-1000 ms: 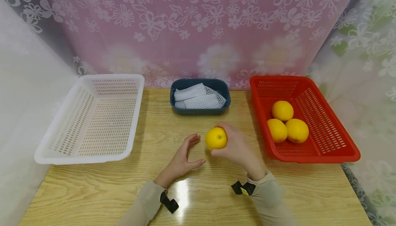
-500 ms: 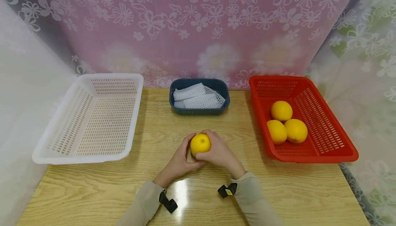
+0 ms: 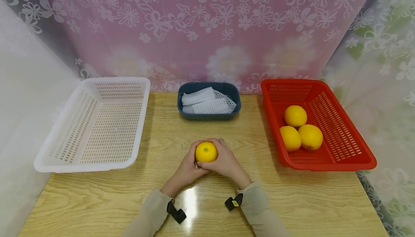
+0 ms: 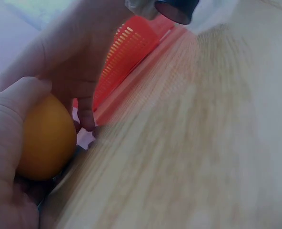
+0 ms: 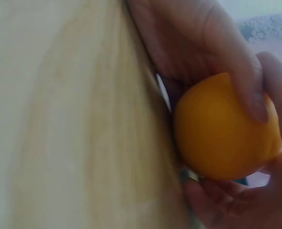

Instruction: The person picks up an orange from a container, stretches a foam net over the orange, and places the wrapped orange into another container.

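In the head view, one yellow-orange orange [image 3: 206, 152] sits low over the middle of the table with its stem end up. My left hand [image 3: 187, 168] curls round its left side, and my right hand [image 3: 227, 161] grips it from the right; the two thumbs come together in front of it. Seen from the left wrist, the orange [image 4: 48, 138] lies under a bent thumb, the other hand just beyond. The right wrist view has the orange [image 5: 224, 129] close to the wood, fingers about it from two sides. Its underside is hidden.
A red basket [image 3: 330, 166] with three oranges [image 3: 311, 137] stands at the right. On the left is a white basket [image 3: 89, 166]. A dark blue tub [image 3: 210, 116] at the back holds folded white foam netting [image 3: 210, 102]. A pink flowered curtain [image 3: 194, 31] hangs behind.
My right hand has carried the orange leftward into my left hand, which waited with spread fingers and has now closed round it. The baskets and tub stay put.
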Demonstrator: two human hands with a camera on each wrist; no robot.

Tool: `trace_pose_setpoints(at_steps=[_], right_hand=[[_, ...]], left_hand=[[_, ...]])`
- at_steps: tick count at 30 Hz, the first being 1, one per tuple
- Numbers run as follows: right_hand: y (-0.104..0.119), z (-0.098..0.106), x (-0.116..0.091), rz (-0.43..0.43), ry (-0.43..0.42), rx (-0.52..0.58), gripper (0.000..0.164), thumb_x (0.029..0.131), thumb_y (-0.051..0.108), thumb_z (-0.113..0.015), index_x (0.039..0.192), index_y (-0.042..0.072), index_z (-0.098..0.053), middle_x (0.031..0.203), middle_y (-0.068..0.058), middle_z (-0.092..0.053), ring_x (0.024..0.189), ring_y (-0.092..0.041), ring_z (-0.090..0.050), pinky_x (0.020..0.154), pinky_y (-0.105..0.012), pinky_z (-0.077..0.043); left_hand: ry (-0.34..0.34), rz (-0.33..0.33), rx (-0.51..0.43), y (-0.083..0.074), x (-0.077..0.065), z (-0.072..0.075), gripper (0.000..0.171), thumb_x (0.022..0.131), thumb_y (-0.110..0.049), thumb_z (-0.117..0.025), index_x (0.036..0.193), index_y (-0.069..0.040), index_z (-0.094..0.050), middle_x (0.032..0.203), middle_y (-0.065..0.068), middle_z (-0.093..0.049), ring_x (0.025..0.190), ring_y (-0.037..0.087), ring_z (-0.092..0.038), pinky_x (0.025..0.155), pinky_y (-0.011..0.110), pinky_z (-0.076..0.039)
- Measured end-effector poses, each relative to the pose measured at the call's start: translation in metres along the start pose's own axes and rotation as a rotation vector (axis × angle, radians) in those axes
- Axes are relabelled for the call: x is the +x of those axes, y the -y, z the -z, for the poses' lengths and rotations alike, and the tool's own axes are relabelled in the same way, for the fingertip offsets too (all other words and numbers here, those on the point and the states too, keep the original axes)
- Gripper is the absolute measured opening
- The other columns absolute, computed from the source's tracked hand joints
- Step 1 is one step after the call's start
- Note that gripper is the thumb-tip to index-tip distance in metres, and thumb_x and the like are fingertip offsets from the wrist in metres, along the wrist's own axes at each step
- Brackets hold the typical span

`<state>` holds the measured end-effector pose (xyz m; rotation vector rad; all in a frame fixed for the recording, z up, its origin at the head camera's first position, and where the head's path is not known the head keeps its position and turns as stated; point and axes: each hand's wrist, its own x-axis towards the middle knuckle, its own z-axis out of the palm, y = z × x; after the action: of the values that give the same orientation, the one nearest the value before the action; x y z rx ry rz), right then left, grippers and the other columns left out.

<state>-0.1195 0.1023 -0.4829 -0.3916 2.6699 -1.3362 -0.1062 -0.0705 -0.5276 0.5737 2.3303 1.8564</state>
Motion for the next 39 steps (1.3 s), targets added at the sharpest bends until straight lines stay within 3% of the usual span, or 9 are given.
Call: trace_pose_setpoints(at_steps=[9,14,17,25,33,39], right_hand=[[-0.022,-0.017,0.004,0.166,-0.092,0.190,0.066,0.070,0.024,-0.091,0.127,0.015,-0.059,0.121,0.000,-0.056,0.104,-0.019,-0.056,0.089,-0.042,-0.047],[-0.025,-0.023,0.001,0.174,-0.094,0.316,0.070,0.074,0.010,-0.087,0.135,0.007,-0.053,0.133,-0.009,-0.054,0.115,-0.026,-0.054,0.097,-0.045,-0.044],[-0.014,-0.017,-0.004,0.173,-0.084,0.385,0.070,0.076,0.004,-0.085,0.136,0.001,-0.050,0.135,-0.015,-0.053,0.118,-0.029,-0.053,0.099,-0.044,-0.043],[0.003,-0.005,-0.009,0.205,-0.082,0.398,0.067,0.077,0.006,-0.084,0.134,-0.004,-0.051,0.132,-0.016,-0.056,0.116,-0.025,-0.054,0.100,-0.037,-0.043],[0.003,-0.004,-0.009,0.172,-0.074,0.436,0.066,0.078,0.004,-0.083,0.135,-0.004,-0.050,0.134,-0.016,-0.055,0.118,-0.027,-0.053,0.100,-0.036,-0.044],[0.000,-0.004,-0.007,0.164,-0.059,0.455,0.062,0.082,0.005,-0.079,0.137,-0.004,-0.049,0.134,-0.014,-0.055,0.117,-0.024,-0.054,0.098,-0.034,-0.044]], left_hand=[[-0.013,-0.024,0.013,0.003,0.000,0.001,0.083,0.082,-0.018,-0.083,0.148,-0.021,-0.032,0.142,0.004,-0.047,0.121,0.020,-0.053,0.102,0.047,-0.044],[-0.004,-0.026,0.031,0.003,-0.002,0.001,0.082,0.084,-0.023,-0.082,0.148,-0.022,-0.031,0.144,0.003,-0.045,0.124,0.019,-0.051,0.105,0.047,-0.041],[0.002,-0.024,0.025,0.003,-0.002,0.001,0.081,0.086,-0.024,-0.080,0.149,-0.022,-0.029,0.146,0.003,-0.043,0.127,0.019,-0.049,0.106,0.047,-0.040],[-0.009,-0.013,0.023,0.004,-0.001,0.001,0.081,0.086,-0.024,-0.080,0.149,-0.023,-0.029,0.146,0.003,-0.044,0.127,0.019,-0.049,0.107,0.047,-0.039],[-0.102,-0.010,0.058,0.002,0.002,-0.008,0.085,0.078,-0.019,-0.086,0.146,-0.018,-0.036,0.139,0.007,-0.051,0.117,0.023,-0.056,0.098,0.049,-0.045],[-0.120,0.015,0.061,-0.003,0.002,-0.009,0.085,0.077,-0.017,-0.087,0.146,-0.015,-0.037,0.138,0.009,-0.052,0.115,0.026,-0.056,0.096,0.049,-0.046]])
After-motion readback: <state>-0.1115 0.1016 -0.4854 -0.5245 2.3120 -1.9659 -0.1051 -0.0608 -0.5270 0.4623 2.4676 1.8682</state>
